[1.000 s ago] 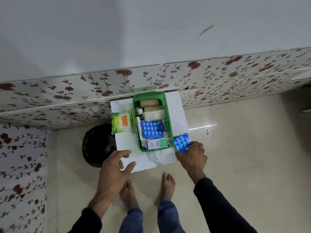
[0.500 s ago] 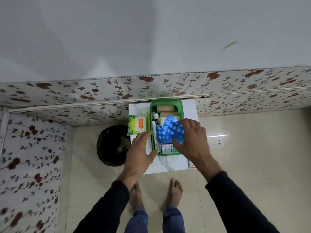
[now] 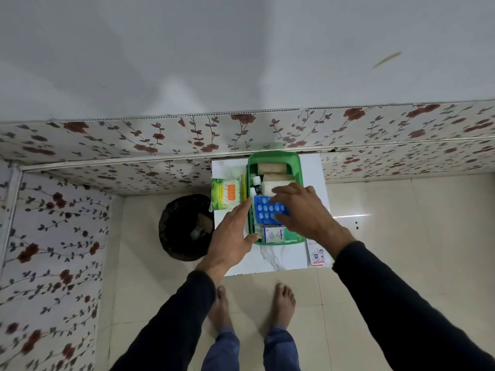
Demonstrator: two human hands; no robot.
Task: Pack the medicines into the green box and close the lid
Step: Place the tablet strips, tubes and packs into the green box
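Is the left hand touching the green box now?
Touching. In the head view, the left hand lies against the near left wall of the green box, its thumb pressed on the rim by the corner.

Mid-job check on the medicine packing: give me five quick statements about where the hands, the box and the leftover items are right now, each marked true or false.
1. The right hand lies over the blue blister pack inside the green box. True.
2. The green box has its lid closed. False: it is open, its contents showing.
3. The left hand is at the box's left wall. True.
4. The cotton swab pack is inside the box. False: it lies on the white table, left of the box.
5. A white carton lies on the table outside the box, near its right corner. True.
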